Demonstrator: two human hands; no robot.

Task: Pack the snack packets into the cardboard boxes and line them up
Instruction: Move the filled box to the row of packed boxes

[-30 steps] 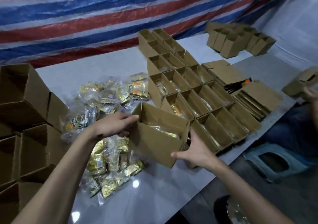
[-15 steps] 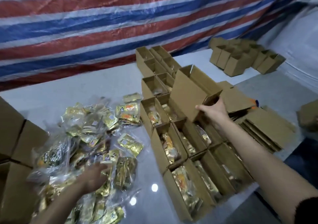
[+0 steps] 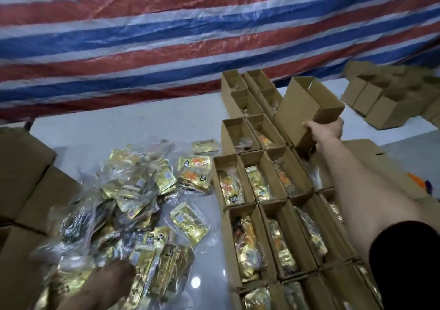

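My right hand [image 3: 325,129] grips a brown cardboard box [image 3: 307,106] by its near end, holding it tilted above the far part of the lined-up open boxes [image 3: 264,197]. Those boxes stand in rows on the white table [image 3: 133,124], most with gold and orange snack packets inside. A loose pile of gold snack packets [image 3: 140,195] in clear wrap lies left of the rows. My left hand [image 3: 104,283] rests on the near edge of that pile; the blur hides whether its fingers pinch a packet.
Larger brown cartons [image 3: 26,183] are stacked at the left edge. More small boxes [image 3: 390,102] sit at the far right, and flattened cardboard [image 3: 371,157] with an orange-handled tool [image 3: 416,181] lies right of the rows. A striped red, white and blue tarp [image 3: 190,35] hangs behind the table.
My right hand has carried the packed box from the near table edge up to the far end of the rows. My left hand let go of it and dropped onto the packet pile.
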